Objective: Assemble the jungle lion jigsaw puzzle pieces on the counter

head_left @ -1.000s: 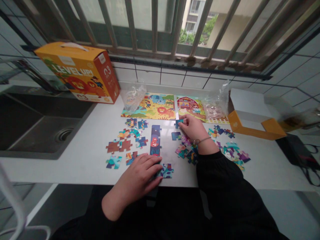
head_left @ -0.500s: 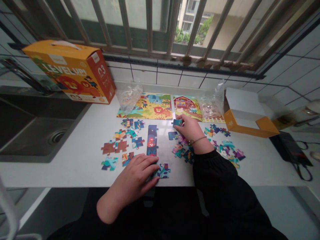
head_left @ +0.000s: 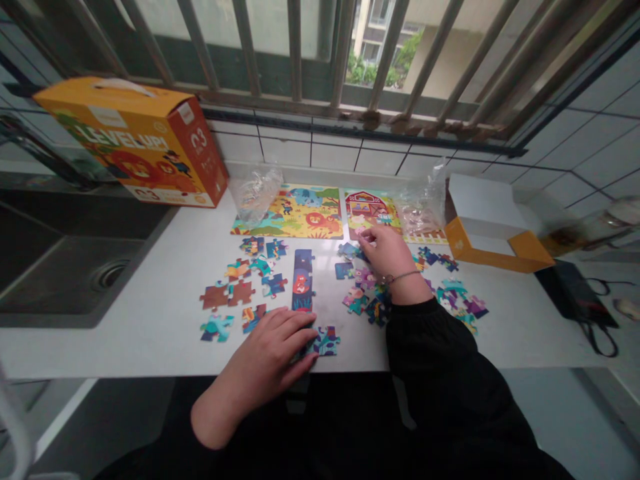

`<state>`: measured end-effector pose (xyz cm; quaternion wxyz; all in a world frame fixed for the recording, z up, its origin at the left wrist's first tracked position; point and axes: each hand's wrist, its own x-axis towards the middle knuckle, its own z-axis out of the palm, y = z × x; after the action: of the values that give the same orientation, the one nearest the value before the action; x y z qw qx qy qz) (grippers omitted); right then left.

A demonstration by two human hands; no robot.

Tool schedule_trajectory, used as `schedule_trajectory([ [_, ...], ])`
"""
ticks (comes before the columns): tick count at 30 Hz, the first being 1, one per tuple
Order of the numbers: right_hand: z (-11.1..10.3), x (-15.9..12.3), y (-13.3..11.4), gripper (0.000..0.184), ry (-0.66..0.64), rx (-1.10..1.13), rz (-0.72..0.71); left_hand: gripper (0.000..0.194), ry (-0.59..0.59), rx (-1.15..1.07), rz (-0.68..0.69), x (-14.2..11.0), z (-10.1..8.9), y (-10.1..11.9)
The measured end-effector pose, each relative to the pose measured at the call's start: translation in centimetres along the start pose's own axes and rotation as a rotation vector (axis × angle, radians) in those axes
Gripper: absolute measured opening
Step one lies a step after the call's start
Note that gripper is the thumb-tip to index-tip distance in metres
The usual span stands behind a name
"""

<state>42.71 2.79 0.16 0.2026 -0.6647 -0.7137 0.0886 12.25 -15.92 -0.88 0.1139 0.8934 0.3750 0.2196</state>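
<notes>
Your left hand (head_left: 275, 343) lay on the near end of a tall puzzle strip (head_left: 302, 280), in the middle of the tabletop (head_left: 170, 340). Its grip was loose, with the fingers stretched out and not curled around anything. The strip was dark blue with a red round shape on it. A teal piece with purple leaves (head_left: 326, 341) sat just beside your fingertips. Your right hand (head_left: 387, 250) was farther off, with thumb and finger close together near a blue piece (head_left: 349, 251). I could not tell if that grip had a piece in it. A dark blue piece (head_left: 343, 271) lay near it, and a bright pile of pieces (head_left: 356, 300) lay closer to you. Two brown pieces (head_left: 241, 293) were left of the strip. Behind them all were a lion picture (head_left: 323, 210) and a barn picture (head_left: 370, 207).
</notes>
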Motion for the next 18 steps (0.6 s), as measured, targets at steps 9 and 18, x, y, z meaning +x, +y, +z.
schedule_trajectory([
  [9,-4.4,-0.7,10.1,0.052,-0.046,-0.387,0.611,0.022,0.013,-0.004,0.011,-0.1,0.1,-0.1],
  [18,-3.4,-0.2,10.7,0.035,-0.113,-0.24,0.412,0.022,0.02,-0.002,0.02,0.0,0.2,-0.1],
])
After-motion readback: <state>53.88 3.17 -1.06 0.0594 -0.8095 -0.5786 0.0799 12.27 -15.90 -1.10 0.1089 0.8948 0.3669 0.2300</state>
